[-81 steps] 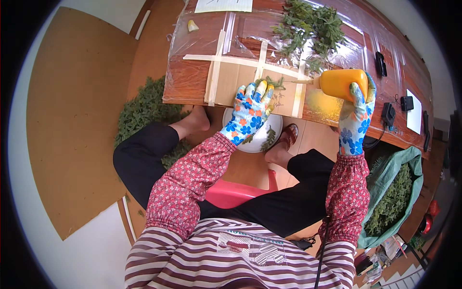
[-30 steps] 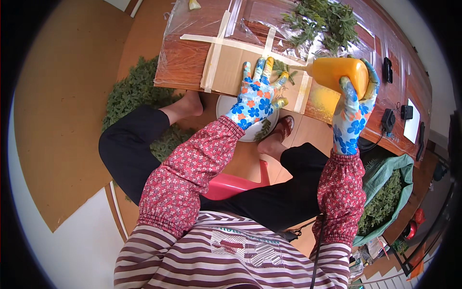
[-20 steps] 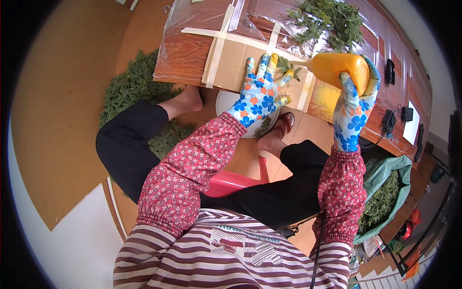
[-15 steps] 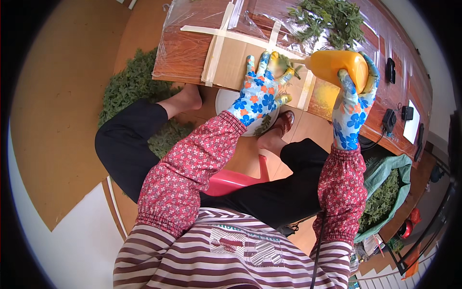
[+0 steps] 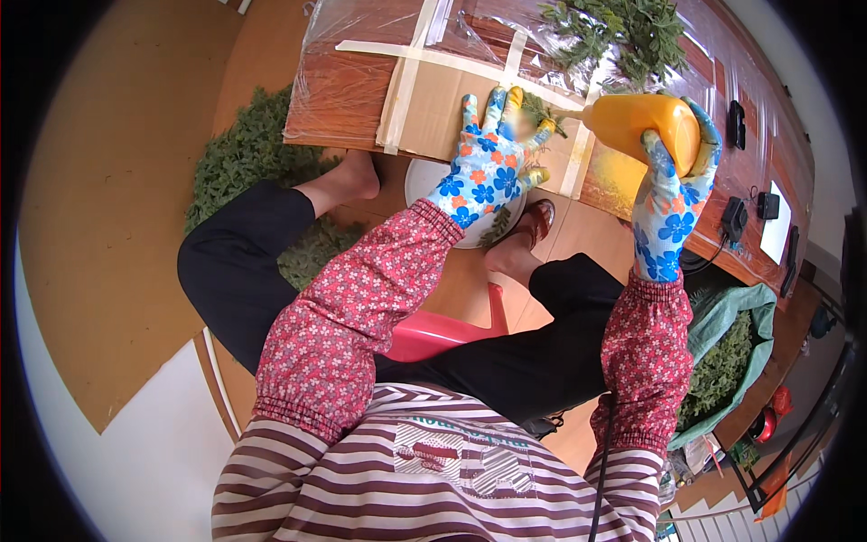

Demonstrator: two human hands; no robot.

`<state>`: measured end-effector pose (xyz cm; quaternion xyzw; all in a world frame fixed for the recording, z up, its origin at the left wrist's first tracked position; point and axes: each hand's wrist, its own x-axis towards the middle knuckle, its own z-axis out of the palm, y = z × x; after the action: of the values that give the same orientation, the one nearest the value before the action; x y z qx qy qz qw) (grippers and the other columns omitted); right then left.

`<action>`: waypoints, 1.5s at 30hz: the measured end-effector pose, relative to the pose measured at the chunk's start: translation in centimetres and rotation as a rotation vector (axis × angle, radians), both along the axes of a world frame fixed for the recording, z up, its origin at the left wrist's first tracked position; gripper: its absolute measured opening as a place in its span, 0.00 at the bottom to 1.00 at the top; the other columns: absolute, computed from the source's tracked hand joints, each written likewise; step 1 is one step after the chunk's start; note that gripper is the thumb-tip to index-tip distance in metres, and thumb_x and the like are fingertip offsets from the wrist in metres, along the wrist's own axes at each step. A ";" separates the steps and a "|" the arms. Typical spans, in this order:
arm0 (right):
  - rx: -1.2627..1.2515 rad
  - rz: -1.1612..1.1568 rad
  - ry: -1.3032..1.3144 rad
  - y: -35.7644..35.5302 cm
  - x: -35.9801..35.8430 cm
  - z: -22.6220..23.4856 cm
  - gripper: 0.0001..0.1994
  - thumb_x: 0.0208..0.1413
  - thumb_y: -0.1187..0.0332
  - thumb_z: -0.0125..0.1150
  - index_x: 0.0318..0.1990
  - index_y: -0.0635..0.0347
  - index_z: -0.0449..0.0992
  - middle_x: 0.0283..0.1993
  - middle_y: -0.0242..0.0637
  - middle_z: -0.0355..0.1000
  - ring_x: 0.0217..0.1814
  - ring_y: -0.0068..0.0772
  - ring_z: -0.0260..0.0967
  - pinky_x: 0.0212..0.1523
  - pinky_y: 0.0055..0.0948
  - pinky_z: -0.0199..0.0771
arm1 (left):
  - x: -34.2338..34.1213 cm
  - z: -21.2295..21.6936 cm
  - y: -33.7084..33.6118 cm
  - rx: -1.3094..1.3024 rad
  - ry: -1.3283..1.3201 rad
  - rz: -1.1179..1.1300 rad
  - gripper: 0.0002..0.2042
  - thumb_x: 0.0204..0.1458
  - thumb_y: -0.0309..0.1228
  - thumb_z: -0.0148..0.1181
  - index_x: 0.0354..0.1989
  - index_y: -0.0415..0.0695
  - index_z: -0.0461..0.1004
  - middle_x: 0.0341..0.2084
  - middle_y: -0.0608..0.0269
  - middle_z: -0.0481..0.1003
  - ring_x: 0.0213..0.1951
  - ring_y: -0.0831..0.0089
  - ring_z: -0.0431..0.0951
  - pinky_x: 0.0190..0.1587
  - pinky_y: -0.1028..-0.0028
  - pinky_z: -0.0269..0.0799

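Spanning the top of the view, a wooden table (image 5: 343, 90) wrapped in clear plastic film was recorded, its far edge cut off by the frame and its lines bent by the lens. A cardboard sheet (image 5: 442, 108), held down by strips of pale tape, was seen fixed on the near edge. Below the table's left end a heap of green foliage (image 5: 244, 172) was noted on the floor, partly hidden by the person's black-trousered knee. A green sack (image 5: 722, 361) of similar cuttings was seen at lower right, only partly in view. A red stool (image 5: 442, 330) was glimpsed between the legs, mostly covered. More leafy sprigs (image 5: 623, 32) were piled on the table top. A white bowl (image 5: 424, 181) was made out under the table edge, largely masked by the left forearm.

The right hand (image 5: 668, 190), in a blue-flowered glove, was wrapped around an orange bottle (image 5: 641, 122) held tilted on its side above the table's near edge, nozzle pointing left. The left hand (image 5: 488, 167), gloved alike, was laid flat with fingers spread on the cardboard, pressing a small green sprig (image 5: 540, 110); one fingertip area was blurred. The two hands were kept apart. Small dark devices (image 5: 750, 212) with cables were noted at the table's right; what they were could not be told.
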<state>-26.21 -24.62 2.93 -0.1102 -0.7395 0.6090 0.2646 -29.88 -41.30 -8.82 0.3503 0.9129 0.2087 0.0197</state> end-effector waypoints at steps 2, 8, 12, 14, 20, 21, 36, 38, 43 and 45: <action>0.026 -0.017 -0.027 0.1 0.2 0.2 0.24 0.45 0.74 0.64 0.51 0.62 0.65 0.48 0.38 0.65 0.49 0.28 0.65 0.52 0.25 0.65 | 0.0 0.2 0.1 -0.008 -0.003 -0.005 0.29 0.48 0.52 0.52 0.60 0.60 0.60 0.62 0.38 0.45 0.65 0.45 0.41 0.60 0.41 0.30; 0.012 -0.015 0.007 -0.2 0.3 0.2 0.22 0.47 0.77 0.60 0.51 0.61 0.64 0.49 0.38 0.65 0.52 0.29 0.63 0.54 0.27 0.63 | 0.0 0.0 0.0 -0.022 0.006 -0.016 0.29 0.48 0.52 0.52 0.60 0.61 0.60 0.62 0.38 0.45 0.64 0.45 0.41 0.60 0.41 0.30; -0.047 0.027 0.028 -0.2 -0.1 -0.5 0.22 0.47 0.77 0.60 0.51 0.61 0.64 0.49 0.38 0.65 0.52 0.29 0.63 0.55 0.27 0.62 | 0.0 -0.3 -0.2 -0.020 -0.048 -0.033 0.29 0.48 0.52 0.52 0.60 0.61 0.60 0.62 0.37 0.45 0.64 0.45 0.41 0.60 0.41 0.30; -0.061 0.010 0.025 -0.1 -0.1 -0.7 0.23 0.47 0.76 0.60 0.52 0.61 0.63 0.50 0.38 0.65 0.52 0.28 0.63 0.55 0.27 0.62 | -0.2 0.0 -0.1 -0.007 -0.088 -0.037 0.29 0.48 0.52 0.52 0.60 0.61 0.60 0.62 0.37 0.44 0.65 0.45 0.40 0.60 0.40 0.30; -0.023 0.003 -0.015 -0.6 -0.2 0.0 0.23 0.47 0.75 0.60 0.52 0.61 0.63 0.50 0.38 0.64 0.52 0.28 0.63 0.55 0.26 0.62 | -0.2 -0.1 0.0 -0.041 0.008 -0.032 0.29 0.48 0.52 0.52 0.61 0.61 0.59 0.62 0.38 0.44 0.65 0.45 0.40 0.60 0.40 0.29; -0.023 0.001 -0.016 -0.6 -0.3 -0.1 0.23 0.47 0.75 0.60 0.52 0.61 0.63 0.50 0.38 0.64 0.52 0.28 0.63 0.55 0.26 0.62 | -0.1 -0.2 0.1 -0.026 0.017 -0.030 0.29 0.48 0.52 0.52 0.61 0.62 0.59 0.62 0.38 0.44 0.65 0.45 0.40 0.60 0.40 0.29; 0.058 0.016 0.020 0.0 1.2 -0.1 0.23 0.46 0.77 0.60 0.52 0.60 0.64 0.51 0.37 0.64 0.53 0.29 0.62 0.56 0.27 0.62 | 0.0 -0.1 0.1 -0.024 0.018 -0.016 0.29 0.48 0.51 0.53 0.60 0.62 0.59 0.62 0.37 0.45 0.64 0.44 0.42 0.59 0.39 0.29; 0.057 0.008 0.011 0.0 1.1 -0.1 0.23 0.46 0.77 0.60 0.52 0.60 0.64 0.51 0.37 0.64 0.53 0.29 0.62 0.56 0.27 0.62 | 0.0 0.0 0.2 -0.032 0.013 -0.017 0.29 0.48 0.51 0.53 0.60 0.62 0.59 0.62 0.37 0.45 0.64 0.43 0.42 0.59 0.40 0.29; -0.004 0.006 0.034 0.2 1.0 -0.3 0.23 0.47 0.76 0.61 0.52 0.60 0.64 0.51 0.37 0.64 0.53 0.28 0.62 0.55 0.26 0.61 | -0.1 0.4 0.3 -0.047 -0.004 -0.017 0.29 0.48 0.50 0.54 0.60 0.62 0.60 0.62 0.37 0.45 0.64 0.43 0.43 0.59 0.40 0.29; 0.051 -0.001 0.009 0.1 1.0 -0.2 0.23 0.46 0.76 0.62 0.52 0.60 0.64 0.51 0.37 0.64 0.53 0.28 0.62 0.55 0.26 0.61 | -0.1 0.3 0.4 -0.044 0.006 -0.017 0.29 0.48 0.50 0.54 0.60 0.62 0.60 0.62 0.37 0.45 0.64 0.43 0.43 0.59 0.40 0.29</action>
<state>-25.19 -24.47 2.71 -0.1008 -0.7536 0.5904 0.2710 -29.97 -40.93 -8.51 0.3583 0.9143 0.1872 0.0266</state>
